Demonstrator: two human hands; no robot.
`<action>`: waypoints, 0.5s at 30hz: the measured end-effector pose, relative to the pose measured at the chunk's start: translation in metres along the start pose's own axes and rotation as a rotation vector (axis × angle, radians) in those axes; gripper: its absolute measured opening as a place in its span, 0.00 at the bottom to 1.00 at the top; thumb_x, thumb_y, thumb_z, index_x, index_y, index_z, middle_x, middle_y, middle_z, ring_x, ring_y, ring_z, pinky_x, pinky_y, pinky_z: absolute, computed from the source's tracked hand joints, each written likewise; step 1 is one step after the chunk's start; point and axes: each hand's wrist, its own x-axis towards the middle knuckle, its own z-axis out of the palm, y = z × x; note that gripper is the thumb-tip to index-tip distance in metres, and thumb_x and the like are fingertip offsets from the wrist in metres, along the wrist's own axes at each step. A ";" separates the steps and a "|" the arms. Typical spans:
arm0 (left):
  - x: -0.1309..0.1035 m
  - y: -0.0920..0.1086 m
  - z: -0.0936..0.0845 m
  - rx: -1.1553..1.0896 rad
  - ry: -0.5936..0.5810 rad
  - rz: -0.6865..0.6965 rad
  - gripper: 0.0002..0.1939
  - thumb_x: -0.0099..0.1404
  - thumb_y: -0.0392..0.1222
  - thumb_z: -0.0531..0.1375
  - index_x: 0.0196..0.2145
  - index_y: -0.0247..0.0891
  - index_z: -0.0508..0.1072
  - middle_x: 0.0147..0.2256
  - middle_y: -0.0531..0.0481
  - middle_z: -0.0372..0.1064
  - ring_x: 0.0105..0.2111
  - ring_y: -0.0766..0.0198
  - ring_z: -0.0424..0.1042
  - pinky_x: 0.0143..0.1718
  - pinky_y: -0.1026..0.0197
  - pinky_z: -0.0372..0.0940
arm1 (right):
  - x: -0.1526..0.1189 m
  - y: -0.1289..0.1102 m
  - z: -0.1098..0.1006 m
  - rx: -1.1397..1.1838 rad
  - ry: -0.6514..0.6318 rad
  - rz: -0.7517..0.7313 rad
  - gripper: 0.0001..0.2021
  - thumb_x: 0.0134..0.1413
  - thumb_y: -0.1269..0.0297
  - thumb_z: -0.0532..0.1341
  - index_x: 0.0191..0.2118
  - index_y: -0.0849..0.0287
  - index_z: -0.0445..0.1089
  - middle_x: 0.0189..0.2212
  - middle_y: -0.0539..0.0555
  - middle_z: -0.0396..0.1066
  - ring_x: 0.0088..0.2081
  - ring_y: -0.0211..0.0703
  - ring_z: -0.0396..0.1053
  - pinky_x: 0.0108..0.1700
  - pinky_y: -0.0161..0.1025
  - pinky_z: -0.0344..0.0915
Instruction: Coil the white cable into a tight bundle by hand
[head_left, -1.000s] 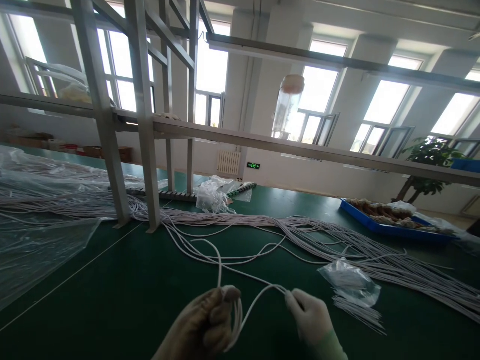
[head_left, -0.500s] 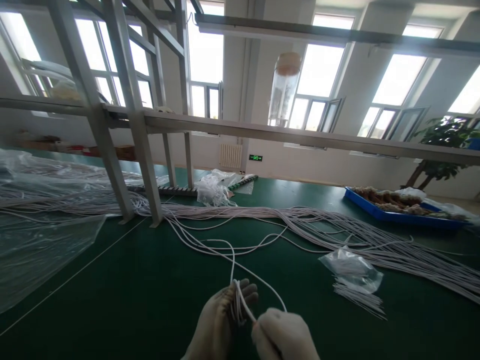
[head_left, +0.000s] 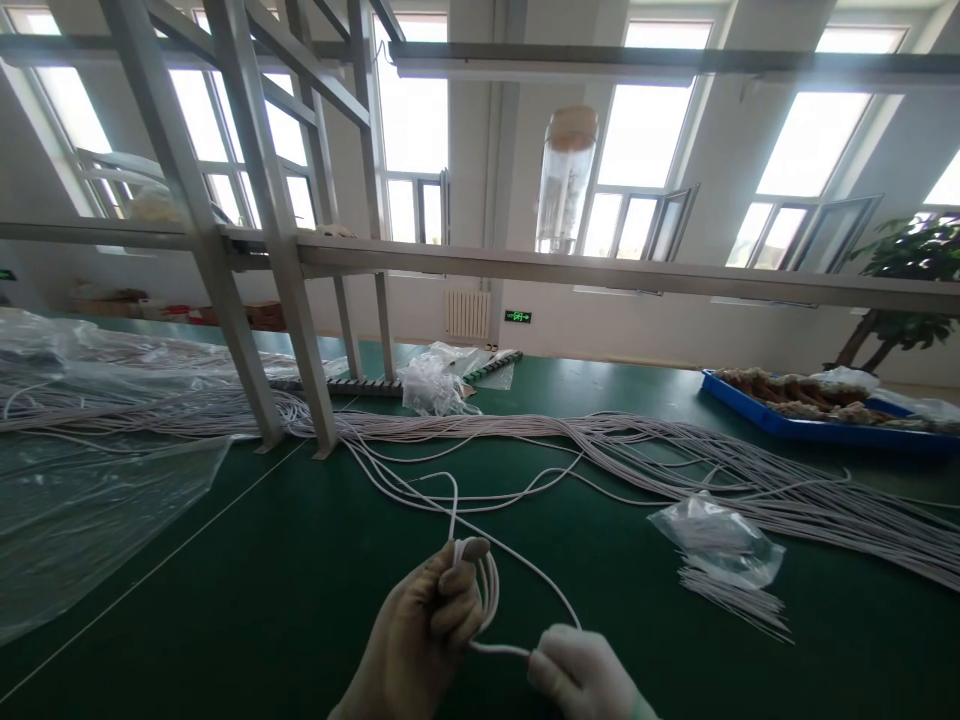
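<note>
My gloved left hand (head_left: 431, 620) is closed around a small coil of white cable (head_left: 489, 592), whose loops stick out to the right of the fingers. From the coil, one strand runs up over the green table to a larger bunch of cables (head_left: 480, 425). Low and to the right, my gloved right hand (head_left: 581, 670) is closed on a strand of the same white cable that comes from the bottom of the coil. Another length passes from behind the right hand up to the left, towards the bunch. The fingertips of the right hand are partly hidden.
Across the green table (head_left: 300, 560) lies the long cable bunch. Right of my hands are a clear plastic bag (head_left: 720, 535) and thin white strips (head_left: 739, 600). Further back stands a blue tray (head_left: 787, 424). Metal shelf posts (head_left: 300, 350) rise at left, beside plastic sheeting (head_left: 97, 530).
My left hand has closed its fingers over the coil, having been open-palmed before. The right hand has moved slightly right, drawing the strand away from the coil. The view has shifted a little.
</note>
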 end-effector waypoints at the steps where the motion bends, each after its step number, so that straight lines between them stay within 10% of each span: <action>1: -0.006 0.004 0.003 0.078 -0.052 -0.033 0.23 0.78 0.45 0.48 0.49 0.25 0.76 0.24 0.57 0.59 0.18 0.75 0.54 0.22 0.68 0.52 | 0.004 -0.001 -0.013 0.001 0.062 -0.008 0.12 0.65 0.59 0.60 0.31 0.57 0.74 0.34 0.52 0.71 0.34 0.44 0.69 0.35 0.37 0.66; 7: -0.010 -0.004 0.016 0.606 -0.013 -0.262 0.20 0.65 0.52 0.67 0.44 0.30 0.80 0.32 0.44 0.73 0.29 0.61 0.69 0.32 0.61 0.61 | 0.039 -0.043 -0.052 -0.101 0.280 -0.057 0.13 0.58 0.63 0.69 0.26 0.58 0.67 0.32 0.50 0.65 0.30 0.41 0.64 0.33 0.37 0.66; 15: -0.003 -0.022 0.002 0.562 0.327 0.119 0.16 0.56 0.37 0.72 0.43 0.36 0.78 0.43 0.40 0.79 0.50 0.43 0.75 0.51 0.46 0.69 | 0.002 -0.081 0.016 -0.248 0.152 -0.094 0.12 0.69 0.70 0.54 0.39 0.58 0.75 0.36 0.56 0.76 0.35 0.49 0.73 0.38 0.43 0.72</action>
